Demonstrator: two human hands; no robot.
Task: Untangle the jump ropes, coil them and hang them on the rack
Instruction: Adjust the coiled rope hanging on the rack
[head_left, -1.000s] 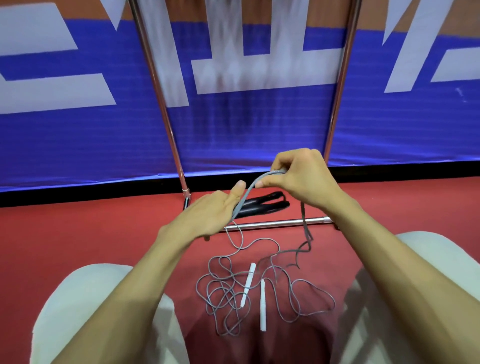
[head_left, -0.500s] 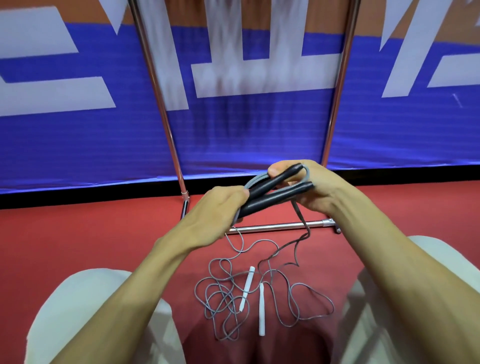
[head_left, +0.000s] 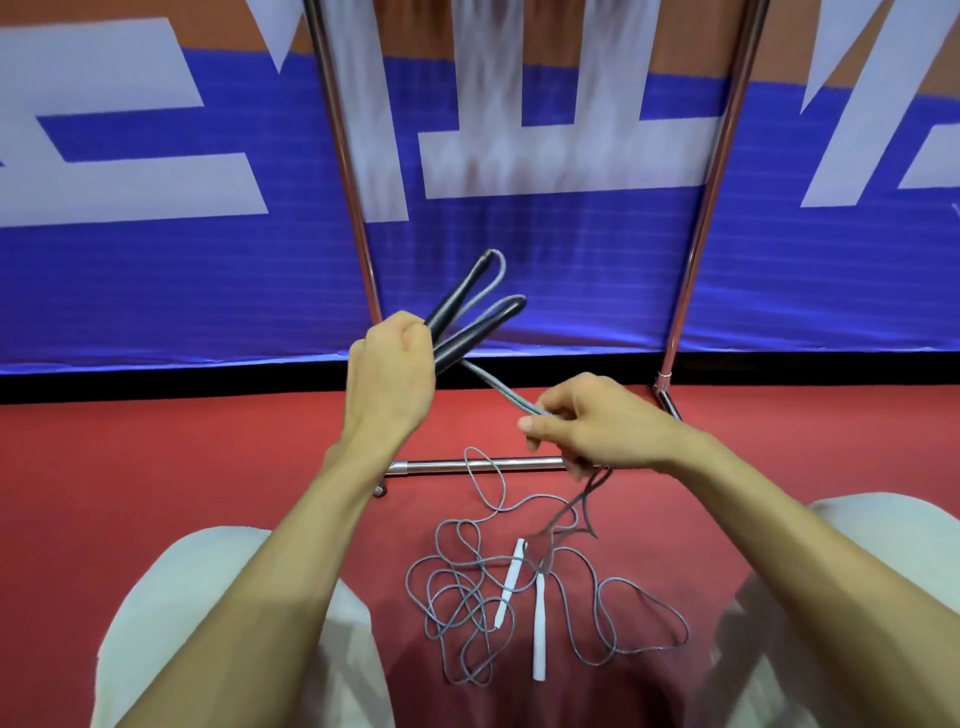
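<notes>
My left hand (head_left: 390, 375) grips two black jump-rope handles (head_left: 470, 317), which point up and to the right. Their grey cord (head_left: 498, 387) runs down to my right hand (head_left: 592, 426), which pinches it; the cord then drops to the floor. On the red floor between my knees lies a tangled grey rope (head_left: 467, 592) with two white handles (head_left: 539, 629). The chrome rack's two uprights (head_left: 345, 171) rise behind my hands, and its low crossbar (head_left: 478, 465) lies just below them.
A blue and white banner (head_left: 156, 249) covers the wall behind the rack. The rack's right upright (head_left: 711, 171) ends at a foot (head_left: 667, 400) on the red floor. My knees in light trousers (head_left: 208, 623) flank the tangle.
My left hand has taken over the black handles and lifted them up and left. My right hand has slid down along the cord, away from the handles. The view shifted slightly left.
</notes>
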